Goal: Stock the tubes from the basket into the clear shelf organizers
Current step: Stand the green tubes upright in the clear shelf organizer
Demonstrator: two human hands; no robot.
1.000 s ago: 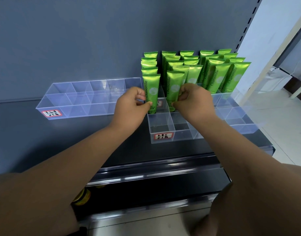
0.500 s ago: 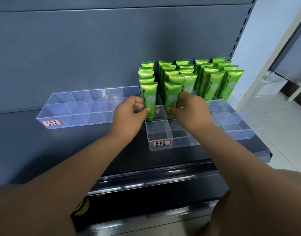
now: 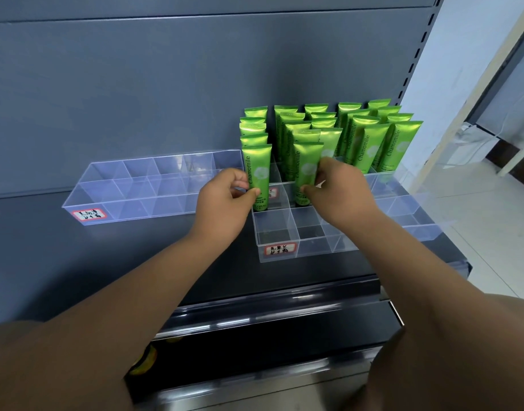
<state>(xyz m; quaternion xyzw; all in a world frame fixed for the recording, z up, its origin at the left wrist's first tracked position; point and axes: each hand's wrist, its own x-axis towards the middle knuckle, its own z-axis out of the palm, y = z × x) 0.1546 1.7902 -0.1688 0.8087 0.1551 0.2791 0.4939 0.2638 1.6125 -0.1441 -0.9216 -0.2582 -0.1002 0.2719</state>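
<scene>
Two green tubes marked "Chamomile" stand upright in a clear organizer [image 3: 277, 232] at the centre of the frame, each held by one hand. The left hand [image 3: 225, 200] pinches the first tube [image 3: 256, 170] low on its body, thumb and curled fingers [image 3: 253, 192] closed narrowly on it. This tube stands at the front of the leftmost column of tubes. The right hand [image 3: 340, 191] pinches the second tube [image 3: 306, 167] in the same way, its fingers [image 3: 308, 189] curled tight around the lower part. This tube stands at the front of the next column to the right.

Behind and to the right of these two, more green tubes [image 3: 370, 140] of the same kind stand packed in five columns in the back of the organizer. There are about twenty in all. They overlap, so an exact count cannot be told.

There are two clear organizers. The other organizer [image 3: 136, 188] lies to the left of the frame, just beside the first, and is divided into three rows of compartments. Each bears one red-bordered handwritten label on its front wall: one label [image 3: 88, 214] at left, one label [image 3: 280, 250] at centre.

Both organizers rest on a dark shelf [image 3: 77, 262] against a grey back panel [image 3: 136, 84].
</scene>
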